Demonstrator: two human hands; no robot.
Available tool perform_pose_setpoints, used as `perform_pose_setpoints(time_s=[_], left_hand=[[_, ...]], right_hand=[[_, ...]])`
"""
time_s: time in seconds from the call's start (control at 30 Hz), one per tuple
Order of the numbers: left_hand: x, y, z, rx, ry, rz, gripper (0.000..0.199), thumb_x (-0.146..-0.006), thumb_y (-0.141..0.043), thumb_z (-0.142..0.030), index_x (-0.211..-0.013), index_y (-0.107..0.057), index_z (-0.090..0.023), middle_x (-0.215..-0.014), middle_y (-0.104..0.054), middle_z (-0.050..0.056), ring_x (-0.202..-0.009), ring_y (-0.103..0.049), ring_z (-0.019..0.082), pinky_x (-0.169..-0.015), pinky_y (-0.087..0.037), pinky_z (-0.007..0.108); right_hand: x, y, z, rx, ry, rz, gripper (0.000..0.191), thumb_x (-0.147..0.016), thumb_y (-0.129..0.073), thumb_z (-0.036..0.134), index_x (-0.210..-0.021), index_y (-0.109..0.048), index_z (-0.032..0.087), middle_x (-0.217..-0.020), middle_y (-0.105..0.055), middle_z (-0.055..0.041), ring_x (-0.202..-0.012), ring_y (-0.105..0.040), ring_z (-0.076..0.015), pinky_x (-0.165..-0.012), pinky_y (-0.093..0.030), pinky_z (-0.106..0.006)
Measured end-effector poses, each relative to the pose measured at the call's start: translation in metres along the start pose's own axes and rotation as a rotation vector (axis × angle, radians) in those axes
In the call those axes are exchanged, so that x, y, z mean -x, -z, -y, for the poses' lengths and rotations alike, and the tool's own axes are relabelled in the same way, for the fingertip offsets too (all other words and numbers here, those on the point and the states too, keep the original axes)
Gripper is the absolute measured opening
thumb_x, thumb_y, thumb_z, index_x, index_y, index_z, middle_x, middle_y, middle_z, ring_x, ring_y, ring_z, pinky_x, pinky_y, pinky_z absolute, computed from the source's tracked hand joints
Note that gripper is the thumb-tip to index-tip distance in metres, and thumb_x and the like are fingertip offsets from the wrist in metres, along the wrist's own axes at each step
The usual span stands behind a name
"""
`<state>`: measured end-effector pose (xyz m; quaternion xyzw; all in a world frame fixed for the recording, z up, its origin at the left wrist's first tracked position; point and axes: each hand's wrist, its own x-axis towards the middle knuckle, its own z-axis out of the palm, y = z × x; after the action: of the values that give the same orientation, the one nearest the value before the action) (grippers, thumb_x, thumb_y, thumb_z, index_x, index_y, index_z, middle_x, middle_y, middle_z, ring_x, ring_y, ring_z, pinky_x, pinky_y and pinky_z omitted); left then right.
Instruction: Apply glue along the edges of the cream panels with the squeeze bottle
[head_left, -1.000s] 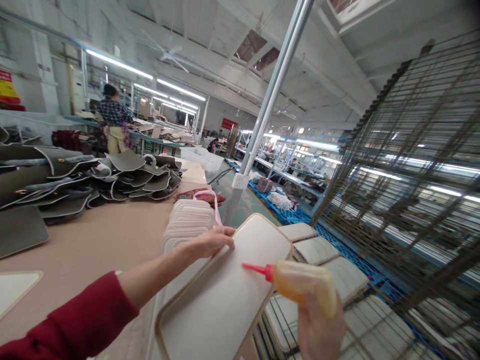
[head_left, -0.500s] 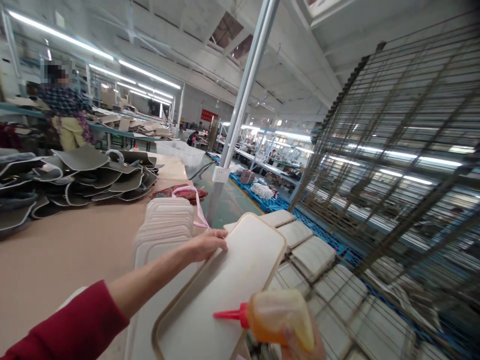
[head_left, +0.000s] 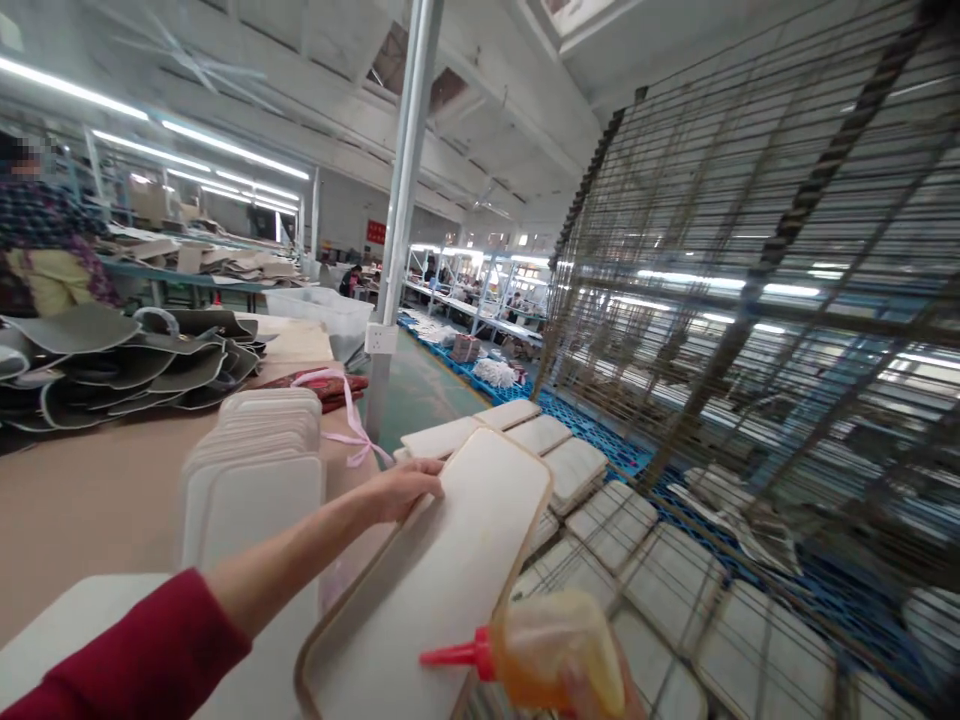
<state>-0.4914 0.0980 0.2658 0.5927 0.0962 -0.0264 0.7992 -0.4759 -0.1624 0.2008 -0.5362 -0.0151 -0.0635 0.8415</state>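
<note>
My left hand (head_left: 409, 488) grips the upper left edge of a long white panel (head_left: 457, 550) with rounded corners and a tan rim. The panel is held tilted in front of me. In my right hand (head_left: 600, 695), at the bottom edge of the view, is a squeeze bottle (head_left: 555, 645) of amber liquid with a red nozzle. Its tip points left over the lower part of the panel; whether it touches the surface I cannot tell. Most of my right hand is hidden behind the bottle or out of view. A stack of similar white panels (head_left: 262, 520) stands left of my forearm.
Grey bag-like pieces (head_left: 127, 365) are heaped on the brown table (head_left: 112, 480) at left. A metal post (head_left: 405, 190) rises ahead. Wire racks (head_left: 712, 250) tilt up at right, and more panels (head_left: 611, 515) lie below them. A co-worker (head_left: 49, 230) stands far left.
My view has turned right, so the surroundings shift left. The panel and bottle stay in my hands, and the bottle sits slightly lower in view.
</note>
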Motion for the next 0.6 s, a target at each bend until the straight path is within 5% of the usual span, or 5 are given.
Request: perform_pose_setpoints(time_s=[0.17, 0.33, 0.43, 0.6], left_hand=[[-0.021, -0.056, 0.016, -0.012, 0.025, 0.041, 0.03, -0.047, -0.057, -0.011, -0.076, -0.061, -0.014, -0.06, -0.065, -0.001, -0.056, -0.062, 0.015, -0.056, -0.048, 0.024], [-0.048, -0.096, 0.03, -0.047, 0.042, 0.014, 0.037, -0.047, -0.058, -0.012, -0.084, -0.06, -0.015, -0.058, -0.064, -0.001, -0.055, -0.063, 0.016, -0.055, -0.05, 0.025], [-0.07, -0.108, 0.038, -0.112, 0.044, -0.028, 0.04, -0.049, -0.057, -0.013, -0.089, -0.059, -0.016, -0.058, -0.063, -0.003, -0.055, -0.063, 0.016, -0.055, -0.049, 0.025], [-0.122, -0.14, 0.068, -0.196, 0.017, -0.006, 0.043, -0.05, -0.055, -0.015, -0.093, -0.058, -0.015, -0.054, -0.058, -0.004, -0.056, -0.06, 0.016, -0.057, -0.047, 0.025]], right_hand=[[-0.053, 0.031, 0.041, -0.033, 0.105, -0.117, 0.074, -0.049, -0.083, 0.042, -0.113, -0.053, 0.017, -0.096, -0.059, -0.002, -0.083, -0.055, -0.0134, -0.065, -0.047, -0.017], [-0.041, 0.073, 0.02, -0.023, -0.013, -0.041, 0.075, -0.042, -0.083, 0.045, -0.106, -0.057, 0.015, -0.1, -0.063, -0.0076, -0.086, -0.059, -0.0219, -0.068, -0.05, -0.027], [-0.045, 0.111, 0.018, -0.119, -0.084, -0.132, 0.068, -0.054, -0.079, 0.046, -0.11, -0.052, 0.019, -0.091, -0.065, -0.0053, -0.078, -0.062, -0.0207, -0.063, -0.053, -0.031], [-0.08, 0.197, 0.074, -0.029, -0.024, -0.403, 0.063, -0.064, -0.055, 0.072, -0.111, -0.056, 0.03, -0.125, -0.053, -0.0062, -0.118, -0.047, -0.029, -0.093, -0.046, -0.048]])
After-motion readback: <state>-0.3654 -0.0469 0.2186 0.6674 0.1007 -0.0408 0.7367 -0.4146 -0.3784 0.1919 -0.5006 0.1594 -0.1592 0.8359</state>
